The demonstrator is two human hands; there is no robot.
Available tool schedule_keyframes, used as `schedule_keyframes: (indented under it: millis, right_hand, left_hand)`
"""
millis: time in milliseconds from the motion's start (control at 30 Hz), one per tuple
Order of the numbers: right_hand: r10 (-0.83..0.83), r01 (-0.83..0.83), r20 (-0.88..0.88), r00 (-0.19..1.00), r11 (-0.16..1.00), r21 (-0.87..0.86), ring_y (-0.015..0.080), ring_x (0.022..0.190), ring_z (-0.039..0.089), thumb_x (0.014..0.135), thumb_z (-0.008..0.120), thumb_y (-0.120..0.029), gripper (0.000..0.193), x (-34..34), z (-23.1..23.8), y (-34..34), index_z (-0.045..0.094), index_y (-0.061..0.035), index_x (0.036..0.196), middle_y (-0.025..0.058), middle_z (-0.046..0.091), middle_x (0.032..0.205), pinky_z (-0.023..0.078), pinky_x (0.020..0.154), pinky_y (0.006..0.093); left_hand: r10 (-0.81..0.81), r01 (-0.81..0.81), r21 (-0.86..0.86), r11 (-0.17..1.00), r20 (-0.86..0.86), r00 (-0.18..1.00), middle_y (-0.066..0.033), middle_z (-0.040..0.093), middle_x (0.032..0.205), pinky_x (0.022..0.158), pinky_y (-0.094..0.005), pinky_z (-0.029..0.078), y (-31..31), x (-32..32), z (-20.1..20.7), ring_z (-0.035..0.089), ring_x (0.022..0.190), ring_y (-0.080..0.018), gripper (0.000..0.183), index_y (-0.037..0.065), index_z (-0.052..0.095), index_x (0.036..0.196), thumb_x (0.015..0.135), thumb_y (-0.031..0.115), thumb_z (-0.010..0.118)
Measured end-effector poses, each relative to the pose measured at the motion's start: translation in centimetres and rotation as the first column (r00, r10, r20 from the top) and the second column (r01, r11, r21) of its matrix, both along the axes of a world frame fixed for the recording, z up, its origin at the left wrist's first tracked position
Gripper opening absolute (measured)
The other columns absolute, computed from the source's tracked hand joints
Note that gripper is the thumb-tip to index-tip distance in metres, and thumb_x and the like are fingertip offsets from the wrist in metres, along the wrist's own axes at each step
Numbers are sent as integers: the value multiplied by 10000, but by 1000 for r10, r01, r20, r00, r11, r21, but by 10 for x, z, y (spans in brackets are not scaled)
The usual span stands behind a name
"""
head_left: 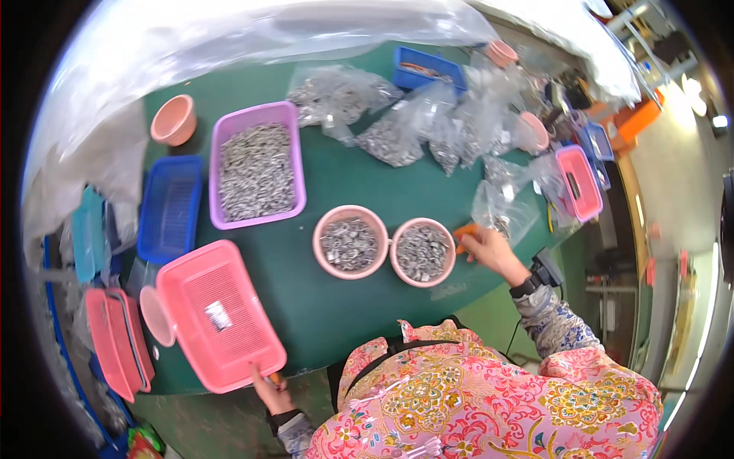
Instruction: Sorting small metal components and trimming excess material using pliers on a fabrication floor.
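My left hand (pixel 272 395) holds the near right corner of a pink slotted plastic basket (pixel 252 310), one finger over the rim. A small whitish packet or label (pixel 218 316) lies inside the basket. My right hand (pixel 489 249) is at the right rim of a pink bowl (pixel 396 264) full of small metal parts (pixel 422 254), fingers closed against it. Orange coverings show on fingers of both hands. Touching that bowl on its left stands a second pink bowl (pixel 319 256), holding similar parts. Exact finger contact on the right bowl is partly hidden.
A purple basket (pixel 300 180) full of metal parts stands behind, with a blue basket (pixel 196 183) beside it. Clear bags of parts (pixel 394 140) lie along the far side. Pink tubs (pixel 122 344) stand at left; a pink basket (pixel 587 203) sits at right.
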State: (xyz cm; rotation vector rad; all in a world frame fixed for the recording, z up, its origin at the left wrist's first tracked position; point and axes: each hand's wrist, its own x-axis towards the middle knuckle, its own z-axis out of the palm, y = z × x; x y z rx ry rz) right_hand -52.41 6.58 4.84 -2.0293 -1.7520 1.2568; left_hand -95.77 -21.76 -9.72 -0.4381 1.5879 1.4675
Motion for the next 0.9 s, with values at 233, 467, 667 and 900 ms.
schedule_keyframes:
  millis: [233,467,667,900]
  right_hand:
    - [-206,189,-43,978,947,-258,208,608,668,944,503,-394,610,42,-78,-48,283,-70,1412,142,671,941,565,554,299]
    - [-663,140,-642,385,730,-669,261,957,652,933,482,-500,596,-2,-135,-45,383,-52,1313,146,604,1145,581,766,453]
    - [-646,146,-734,208,763,-630,241,878,668,948,424,-514,566,-28,-145,19,379,-79,1308,122,614,1111,589,735,396]
    - [-608,69,-722,331,778,-624,314,854,668,906,479,-576,696,-19,-118,68,308,-67,1349,185,617,1050,566,751,402]
  left_hand:
    - [-283,273,-170,947,-35,959,63,353,503,335,-196,191,3,18,27,295,367,-45,415,118,599,1065,927,494,490]
    - [-696,690,-119,714,-6,718,41,388,508,373,-223,236,30,77,17,329,410,-55,457,7,609,1133,947,403,475]
    - [-594,591,-197,782,50,803,30,376,510,372,-223,248,39,115,45,322,398,-69,485,-5,593,1165,948,408,459]
    - [-595,592,-61,804,-65,801,54,405,558,339,-205,202,83,131,52,310,384,-39,348,13,613,1088,950,313,505]
